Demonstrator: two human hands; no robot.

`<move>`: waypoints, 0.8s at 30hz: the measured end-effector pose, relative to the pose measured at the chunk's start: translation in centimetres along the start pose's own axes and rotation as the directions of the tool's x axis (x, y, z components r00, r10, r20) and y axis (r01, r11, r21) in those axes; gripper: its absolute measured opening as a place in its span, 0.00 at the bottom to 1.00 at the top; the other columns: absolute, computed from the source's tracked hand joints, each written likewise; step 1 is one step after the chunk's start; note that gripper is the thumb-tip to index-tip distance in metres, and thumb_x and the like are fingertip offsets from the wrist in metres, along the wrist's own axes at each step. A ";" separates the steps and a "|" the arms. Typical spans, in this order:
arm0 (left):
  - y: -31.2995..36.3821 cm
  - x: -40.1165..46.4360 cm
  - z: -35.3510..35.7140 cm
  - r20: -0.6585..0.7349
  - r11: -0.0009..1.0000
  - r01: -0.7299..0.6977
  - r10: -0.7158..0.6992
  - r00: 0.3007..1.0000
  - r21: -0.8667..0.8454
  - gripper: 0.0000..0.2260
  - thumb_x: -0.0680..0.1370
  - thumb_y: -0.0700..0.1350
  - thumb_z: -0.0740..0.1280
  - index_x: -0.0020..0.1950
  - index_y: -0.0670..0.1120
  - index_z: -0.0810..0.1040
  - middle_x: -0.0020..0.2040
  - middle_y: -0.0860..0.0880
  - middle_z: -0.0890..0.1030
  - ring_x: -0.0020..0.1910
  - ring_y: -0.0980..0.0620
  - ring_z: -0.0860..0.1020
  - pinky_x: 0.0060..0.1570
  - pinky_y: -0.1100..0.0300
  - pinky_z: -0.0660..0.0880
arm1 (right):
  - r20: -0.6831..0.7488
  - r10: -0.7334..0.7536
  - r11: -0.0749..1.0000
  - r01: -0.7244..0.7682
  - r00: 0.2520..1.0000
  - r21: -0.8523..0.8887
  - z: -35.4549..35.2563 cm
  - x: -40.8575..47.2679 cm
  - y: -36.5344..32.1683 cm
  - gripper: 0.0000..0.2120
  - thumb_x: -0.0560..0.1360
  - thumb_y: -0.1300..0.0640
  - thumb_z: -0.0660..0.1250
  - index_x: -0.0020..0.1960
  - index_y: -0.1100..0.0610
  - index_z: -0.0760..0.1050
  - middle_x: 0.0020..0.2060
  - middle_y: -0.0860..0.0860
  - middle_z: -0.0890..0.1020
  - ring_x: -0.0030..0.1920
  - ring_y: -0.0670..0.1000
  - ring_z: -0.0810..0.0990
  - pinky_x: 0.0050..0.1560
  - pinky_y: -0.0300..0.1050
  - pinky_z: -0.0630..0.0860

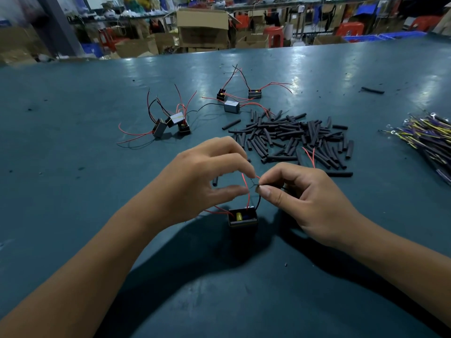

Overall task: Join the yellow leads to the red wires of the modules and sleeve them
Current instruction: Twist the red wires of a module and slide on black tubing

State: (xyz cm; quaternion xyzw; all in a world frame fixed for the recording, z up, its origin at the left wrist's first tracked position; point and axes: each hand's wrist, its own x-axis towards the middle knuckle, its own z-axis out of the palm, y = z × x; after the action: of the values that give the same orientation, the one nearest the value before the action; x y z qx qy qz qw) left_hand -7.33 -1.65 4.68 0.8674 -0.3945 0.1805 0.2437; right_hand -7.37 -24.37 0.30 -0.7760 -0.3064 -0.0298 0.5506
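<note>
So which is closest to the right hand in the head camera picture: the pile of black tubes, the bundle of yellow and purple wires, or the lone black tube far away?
1. Pile of short black sleeve tubes, just beyond the right hand.
2. Bundle of yellow and purple leads, at the right edge.
3. Lone black tube, far back right.

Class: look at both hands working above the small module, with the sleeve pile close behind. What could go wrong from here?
1. The right hand pinches a thin twisted joint; the left hand seems to have only a light hold on the red wire, so the twist may slip apart.
2. The module hangs or rests by its wires; a tug could strain them.
3. A forearm sweep might scatter the sleeves.
</note>
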 end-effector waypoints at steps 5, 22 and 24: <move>0.0 0.0 0.6 -0.029 0.997 -0.027 0.030 0.999 0.071 0.06 0.76 0.46 0.74 0.49 0.44 0.85 0.48 0.49 0.78 0.47 0.47 0.78 0.44 0.45 0.76 | -0.006 0.008 1.000 -0.008 1.000 0.003 0.0 0.1 -0.2 0.04 0.76 0.53 0.69 0.47 0.53 0.80 0.39 0.46 0.81 0.39 0.41 0.77 0.43 0.32 0.71; 0.4 0.0 0.3 0.179 0.844 0.416 -0.376 0.909 -0.339 0.03 0.78 0.42 0.71 0.45 0.49 0.82 0.36 0.55 0.77 0.31 0.57 0.71 0.33 0.65 0.68 | -0.019 0.021 1.000 -0.021 1.000 -0.013 -0.1 0.1 0.1 0.02 0.76 0.53 0.69 0.46 0.50 0.80 0.38 0.48 0.81 0.38 0.43 0.77 0.42 0.38 0.74; -0.1 -0.1 0.0 0.084 0.980 0.175 -0.168 0.982 -0.094 0.09 0.75 0.37 0.72 0.51 0.48 0.81 0.45 0.56 0.76 0.38 0.57 0.72 0.40 0.66 0.70 | -0.023 0.027 1.000 -0.027 0.999 -0.007 0.0 0.0 0.1 0.03 0.76 0.52 0.69 0.45 0.51 0.80 0.38 0.49 0.81 0.38 0.46 0.77 0.42 0.40 0.74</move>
State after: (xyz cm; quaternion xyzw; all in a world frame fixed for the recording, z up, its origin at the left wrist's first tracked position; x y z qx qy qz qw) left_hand -7.34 -1.54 4.57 0.8910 -0.3357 0.1057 0.2869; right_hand -7.35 -24.40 0.26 -0.7816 -0.2894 -0.0325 0.5516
